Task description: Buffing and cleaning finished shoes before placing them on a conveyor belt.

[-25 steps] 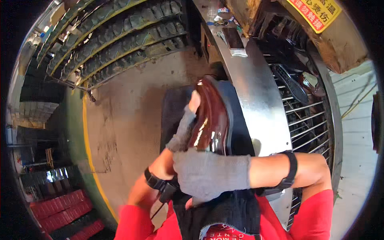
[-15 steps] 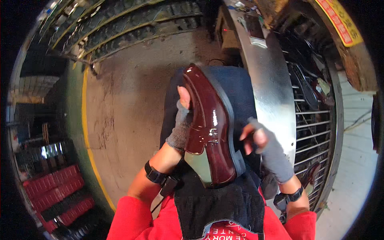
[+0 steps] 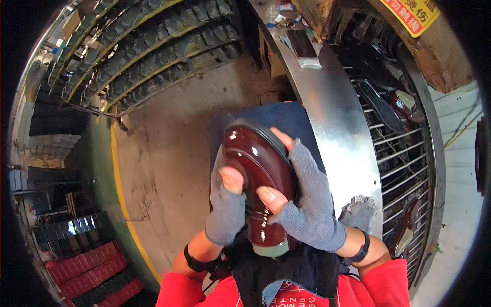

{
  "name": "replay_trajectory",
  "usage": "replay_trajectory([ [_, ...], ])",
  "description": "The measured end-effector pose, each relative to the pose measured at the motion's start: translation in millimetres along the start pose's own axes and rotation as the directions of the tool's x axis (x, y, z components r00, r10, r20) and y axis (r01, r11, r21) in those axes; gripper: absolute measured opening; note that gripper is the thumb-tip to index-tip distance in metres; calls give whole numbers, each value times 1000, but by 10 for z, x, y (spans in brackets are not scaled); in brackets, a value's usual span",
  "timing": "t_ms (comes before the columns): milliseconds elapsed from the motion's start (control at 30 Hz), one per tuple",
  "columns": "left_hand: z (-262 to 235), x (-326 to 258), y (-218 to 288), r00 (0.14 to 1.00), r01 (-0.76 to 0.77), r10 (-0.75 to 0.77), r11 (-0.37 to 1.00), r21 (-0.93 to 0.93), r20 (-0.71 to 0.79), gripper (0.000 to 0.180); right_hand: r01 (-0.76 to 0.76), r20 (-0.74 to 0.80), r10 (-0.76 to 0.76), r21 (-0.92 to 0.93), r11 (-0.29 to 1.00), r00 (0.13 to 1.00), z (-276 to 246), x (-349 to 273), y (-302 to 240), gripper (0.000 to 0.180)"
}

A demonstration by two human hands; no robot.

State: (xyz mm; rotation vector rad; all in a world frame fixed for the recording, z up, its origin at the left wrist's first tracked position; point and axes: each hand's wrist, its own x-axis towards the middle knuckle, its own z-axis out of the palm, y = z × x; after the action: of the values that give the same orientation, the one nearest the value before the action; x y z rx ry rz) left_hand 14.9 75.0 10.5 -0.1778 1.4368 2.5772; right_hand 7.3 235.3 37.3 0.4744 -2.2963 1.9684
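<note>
Fingers (image 3: 232, 180) of left hand (image 3: 226, 207) (mostly hidden) and right hand (image 3: 309, 207) grip the maroon shoe (image 3: 263, 166); its underside unseen.

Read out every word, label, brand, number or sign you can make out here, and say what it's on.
I won't copy out printed wording, only locate it.
Yellow-and-red sign, upper right: large characters, cut off by the picture's edge.
Red shirt: white lettering, upside down, partly cut off.
Small items on metal counter: any print too small.
Burgundy loafer: none visible.
</note>
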Motion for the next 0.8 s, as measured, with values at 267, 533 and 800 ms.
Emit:
replay_trajectory([
  [267, -77, -170, 20, 998, -16, 37, 945, 326, -58, 98, 14, 208, -16, 11, 1000, 978, -251, 398, -230, 67],
  [533, -158, 29, 287, 952, -302, 278, 786, 540, 127, 90, -555, 352, 447, 670, 493, 822, -119, -214, 392, 88],
  [800, 145, 1052, 431, 898, -278, 103, 886, 370, 429, 61, -583, 650, 87, 726, -365, 755, -98, 83, 1075, 76],
])
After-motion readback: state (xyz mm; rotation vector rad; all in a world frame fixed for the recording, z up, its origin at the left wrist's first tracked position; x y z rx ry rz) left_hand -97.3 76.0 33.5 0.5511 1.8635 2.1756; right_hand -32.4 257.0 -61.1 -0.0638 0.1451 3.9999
